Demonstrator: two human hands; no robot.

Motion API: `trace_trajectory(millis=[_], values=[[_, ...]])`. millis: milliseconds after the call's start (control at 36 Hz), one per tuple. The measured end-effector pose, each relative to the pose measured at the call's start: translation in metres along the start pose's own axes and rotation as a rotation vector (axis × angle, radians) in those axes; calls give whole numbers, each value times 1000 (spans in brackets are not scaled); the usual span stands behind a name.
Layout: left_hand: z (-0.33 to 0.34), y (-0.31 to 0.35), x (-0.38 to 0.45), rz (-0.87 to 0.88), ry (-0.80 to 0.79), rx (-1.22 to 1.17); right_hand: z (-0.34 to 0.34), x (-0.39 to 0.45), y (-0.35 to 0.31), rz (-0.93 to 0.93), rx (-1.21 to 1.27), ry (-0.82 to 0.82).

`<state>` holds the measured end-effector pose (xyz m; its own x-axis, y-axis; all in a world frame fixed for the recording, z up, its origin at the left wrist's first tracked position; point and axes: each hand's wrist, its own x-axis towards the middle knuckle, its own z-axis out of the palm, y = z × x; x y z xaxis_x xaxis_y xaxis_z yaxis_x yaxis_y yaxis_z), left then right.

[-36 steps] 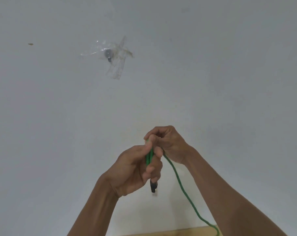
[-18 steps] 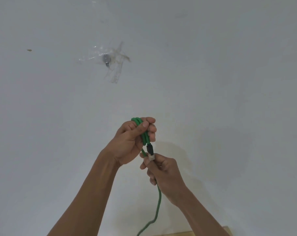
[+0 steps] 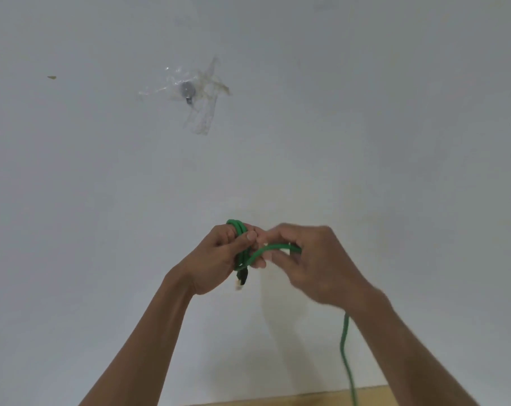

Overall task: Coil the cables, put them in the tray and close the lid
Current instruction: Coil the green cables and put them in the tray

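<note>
A green cable (image 3: pixel 345 341) runs up from the bottom edge into both hands, held in front of a white wall. My left hand (image 3: pixel 219 259) is closed around a small bundle of green loops, and the cable's dark plug with a pale tip (image 3: pixel 242 279) hangs below the fist. My right hand (image 3: pixel 313 265), blurred, pinches a strand that arcs across from the bundle, touching the left hand's fingertips. The rest of the cable drops behind my right forearm. No tray or lid is in view.
A white wall (image 3: pixel 394 142) fills the view. A small metal hook under clear tape (image 3: pixel 190 92) sticks to it at upper left. A strip of wooden table edge (image 3: pixel 277 401) shows at the bottom.
My right hand has come up from below the left hand to its right side, bringing a strand of cable across. The left hand has kept its hold on the loops.
</note>
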<state>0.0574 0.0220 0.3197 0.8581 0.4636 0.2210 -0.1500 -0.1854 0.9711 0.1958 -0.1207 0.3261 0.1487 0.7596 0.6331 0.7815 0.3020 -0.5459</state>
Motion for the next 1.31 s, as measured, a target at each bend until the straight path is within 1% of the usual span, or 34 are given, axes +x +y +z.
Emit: trace_trajectory(millis=[56, 111, 167, 250, 306, 389, 417, 472, 500, 528, 611, 667, 694, 750, 917, 1056, 1111, 1194, 1250, 1306], values=[[10, 2, -6, -83, -42, -19, -12, 15, 0, -45, -22, -7], [22, 4, -10, -152, -84, -61, -19, 30, 3, -42, 51, -11], [32, 4, -11, -169, -119, -133, -21, 40, 8, -31, 169, -39], [43, 3, -12, -151, -149, -276, -18, 48, 22, 40, 379, -50], [47, 2, -13, -124, -169, -337, -14, 47, 35, 91, 460, 7], [53, 3, -11, -22, -201, -357, 3, 36, 51, 179, 611, 80], [55, 3, -10, 11, -206, -358, 10, 29, 54, 198, 686, 79], [56, 4, -5, 62, -208, -344, 21, 15, 56, 140, 789, 13], [56, 5, -2, 79, -209, -332, 26, 10, 55, 145, 779, -7], [56, 5, 0, 92, -211, -322, 32, 7, 55, 163, 723, 10], [54, 5, 8, 108, -193, -333, 45, -3, 57, 359, 706, 68], [51, 5, 12, 106, -177, -365, 54, -12, 55, 424, 659, 84], [49, 5, 15, 105, -169, -367, 56, -17, 53, 432, 623, 75], [43, 6, 19, 114, -148, -321, 59, -24, 48, 456, 642, 90], [28, 16, 34, 165, -62, -257, 68, -35, 32, 478, 770, 164], [17, 17, 40, 165, -29, -229, 69, -42, 24, 504, 712, 218], [13, 16, 41, 161, -18, -255, 68, -44, 22, 501, 646, 239], [10, 13, 39, 157, -22, -253, 63, -45, 21, 446, 473, 254], [8, 10, 38, 157, -20, -245, 59, -46, 20, 398, 342, 211], [6, 8, 38, 164, -4, -230, 56, -46, 18, 364, 220, 127]])
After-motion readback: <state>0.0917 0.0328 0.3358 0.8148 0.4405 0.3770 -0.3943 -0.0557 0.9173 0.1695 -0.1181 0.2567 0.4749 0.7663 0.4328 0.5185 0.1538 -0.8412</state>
